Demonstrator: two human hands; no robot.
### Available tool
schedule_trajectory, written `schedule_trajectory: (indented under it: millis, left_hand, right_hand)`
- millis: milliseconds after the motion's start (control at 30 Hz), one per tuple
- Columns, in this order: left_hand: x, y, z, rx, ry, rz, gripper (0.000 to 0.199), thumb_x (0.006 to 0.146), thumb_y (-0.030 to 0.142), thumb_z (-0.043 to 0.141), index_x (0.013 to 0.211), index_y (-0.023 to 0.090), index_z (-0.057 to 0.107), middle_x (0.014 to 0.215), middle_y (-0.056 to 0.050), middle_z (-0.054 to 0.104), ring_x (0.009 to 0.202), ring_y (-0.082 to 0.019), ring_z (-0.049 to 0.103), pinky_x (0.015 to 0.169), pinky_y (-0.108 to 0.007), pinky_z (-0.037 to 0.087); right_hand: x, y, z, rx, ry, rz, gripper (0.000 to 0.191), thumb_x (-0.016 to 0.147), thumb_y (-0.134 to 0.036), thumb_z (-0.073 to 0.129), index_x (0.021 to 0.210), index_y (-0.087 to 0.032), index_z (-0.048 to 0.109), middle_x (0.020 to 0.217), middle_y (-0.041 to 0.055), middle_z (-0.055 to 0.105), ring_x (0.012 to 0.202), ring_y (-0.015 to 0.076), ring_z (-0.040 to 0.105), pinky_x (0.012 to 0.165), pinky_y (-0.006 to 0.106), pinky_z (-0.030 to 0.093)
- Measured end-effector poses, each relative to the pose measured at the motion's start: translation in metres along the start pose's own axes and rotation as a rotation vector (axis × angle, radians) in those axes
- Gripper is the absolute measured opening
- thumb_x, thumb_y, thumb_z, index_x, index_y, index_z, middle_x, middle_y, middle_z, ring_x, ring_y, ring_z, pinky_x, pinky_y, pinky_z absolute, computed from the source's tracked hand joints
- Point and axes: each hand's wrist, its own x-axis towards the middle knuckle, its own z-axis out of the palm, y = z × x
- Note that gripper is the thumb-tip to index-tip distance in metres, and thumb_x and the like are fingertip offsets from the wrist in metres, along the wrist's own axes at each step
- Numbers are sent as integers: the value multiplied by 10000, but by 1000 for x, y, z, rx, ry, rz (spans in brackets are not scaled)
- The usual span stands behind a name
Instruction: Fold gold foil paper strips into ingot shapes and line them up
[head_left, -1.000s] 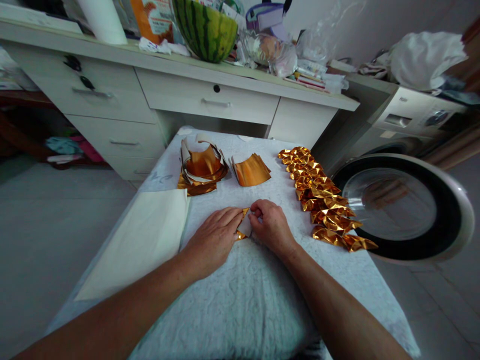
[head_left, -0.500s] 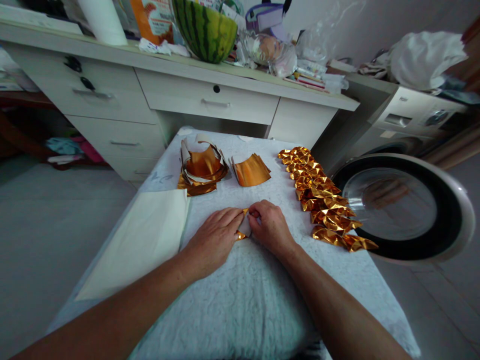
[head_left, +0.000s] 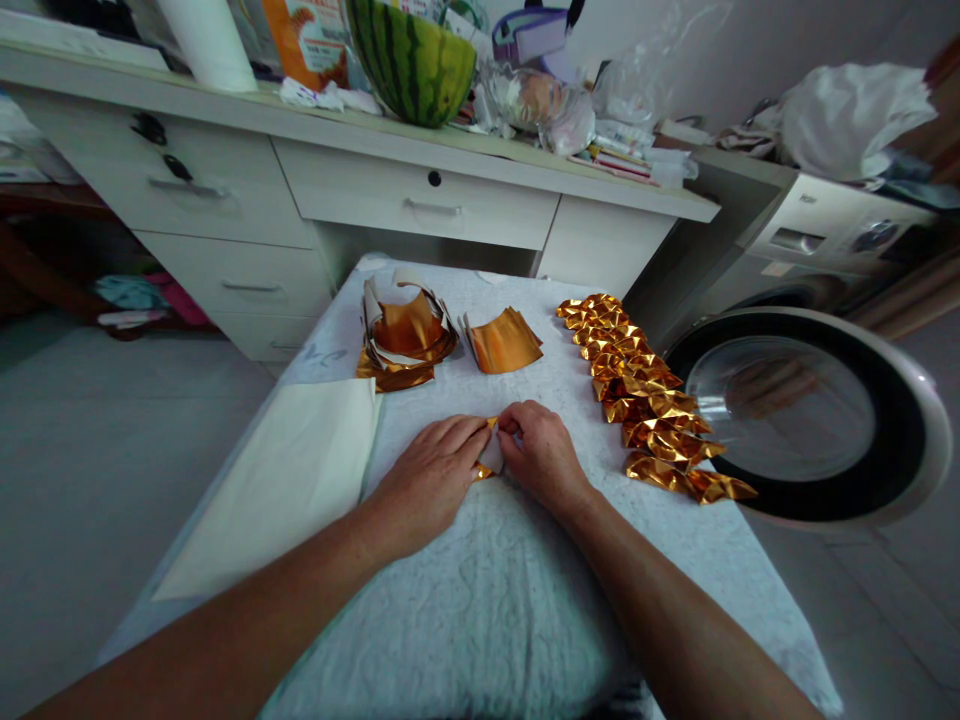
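Observation:
A small sheet of gold foil paper (head_left: 491, 457) lies partly folded on the cloth-covered table, its pale underside up and gold showing at two edges. My left hand (head_left: 427, 480) rests flat over its left part, fingers stretched out together. My right hand (head_left: 544, 455) is curled, with thumb and forefinger pinching the paper's right side; the fingertips are partly hidden. Beyond my hands stand a short stack of curved gold sheets (head_left: 506, 342) and a larger curled bundle of gold paper (head_left: 405, 330). Folded gold foil pieces (head_left: 637, 390) form overlapping rows on the right.
A white paper sheet (head_left: 300, 470) lies at the table's left. Behind the table stands a white drawer desk (head_left: 420, 195), bearing a cut watermelon (head_left: 412, 65) and bagged items. A washing machine's round door (head_left: 922, 430) hangs open beside the table's right edge.

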Motion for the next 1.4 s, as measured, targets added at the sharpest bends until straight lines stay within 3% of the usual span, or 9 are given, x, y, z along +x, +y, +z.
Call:
schedule_trajectory:
  millis: [633, 1100, 1400]
  left_hand:
    - [0, 2, -1, -22, -19, -22, 453, 894, 156, 518, 1344, 152, 467, 1356, -104, 517, 1247, -240, 471, 1082, -432, 404]
    - [1, 0, 0, -36, -14, -15, 460, 892, 167, 517, 1349, 174, 464, 1353, -106, 522, 1239, -248, 477, 1077, -451, 410]
    - [1, 1, -2, -30, -28, -17, 451, 893, 148, 520, 1339, 153, 459, 1340, -101, 522, 1231, -243, 472, 1074, -442, 410]
  right_hand:
    - [0, 2, -3, 48, -20, -47, 69, 788, -120, 618, 816, -165, 663, 815, 33, 627, 797, 167, 569, 772, 271, 413]
    - [-1, 5, 0, 84, 42, -50, 145, 755, -51, 573, 763, -171, 654, 750, 14, 610, 715, 144, 556, 694, 246, 401]
    - [-2, 2, -3, 26, 79, 64, 112, 756, -84, 565, 737, -183, 615, 709, 4, 601, 676, 143, 539, 650, 244, 370]
